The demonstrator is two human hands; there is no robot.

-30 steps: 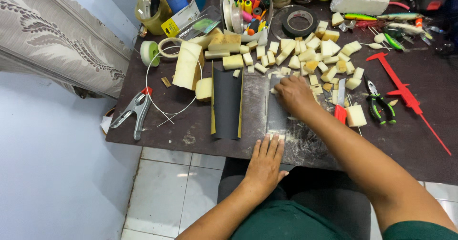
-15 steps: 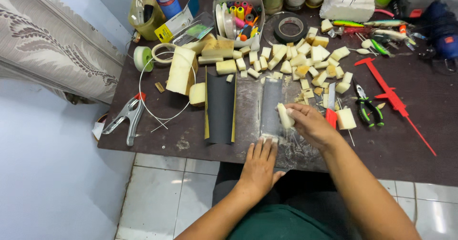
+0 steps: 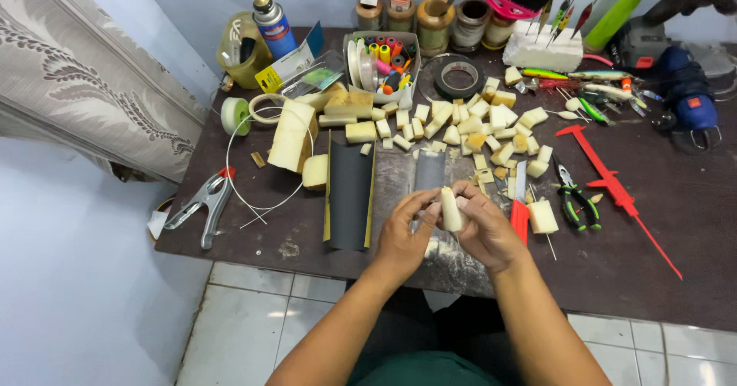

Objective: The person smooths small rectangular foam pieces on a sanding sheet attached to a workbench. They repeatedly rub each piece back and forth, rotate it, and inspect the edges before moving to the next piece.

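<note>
A dark brown workbench [image 3: 675, 225], matte and dusty, filled most of the view from above, standing on pale floor tiles [image 3: 253, 317] beside a patterned grey curtain [image 3: 84, 87]. A long sheet of black sandpaper [image 3: 350, 194] lay flat on the bench, with a narrower grey sanding strip [image 3: 430, 171] to its right. Beyond them spread a loose heap of small cream foam blocks [image 3: 476, 125], roughly cut and squarish, and a larger rounded foam chunk [image 3: 292, 134] inside a loop of thin white wire [image 3: 244, 194]. A blue gas torch canister [image 3: 274, 29] stood at the back left, a black tape roll [image 3: 459, 77] near the back centre, and a white foam block stuck with fishing floats [image 3: 546, 48] to its right. A long red caliper [image 3: 614, 186] lay slantwise on the right, green-handled pliers [image 3: 572, 198] just beside it, a red-handled craft knife [image 3: 520, 213] nearer the hands, and a metal spring clamp [image 3: 201, 206] on the left edge.

Both hands met over the near edge of the bench, above a patch of pale dust. The left hand [image 3: 403, 236] and the right hand [image 3: 487, 232] pinched between fingertips a small cream foam piece [image 3: 451, 209], smooth, elongated and rounded at its ends, held upright. Each hand was closed around it from its own side, nothing blocking the view of it.
</note>
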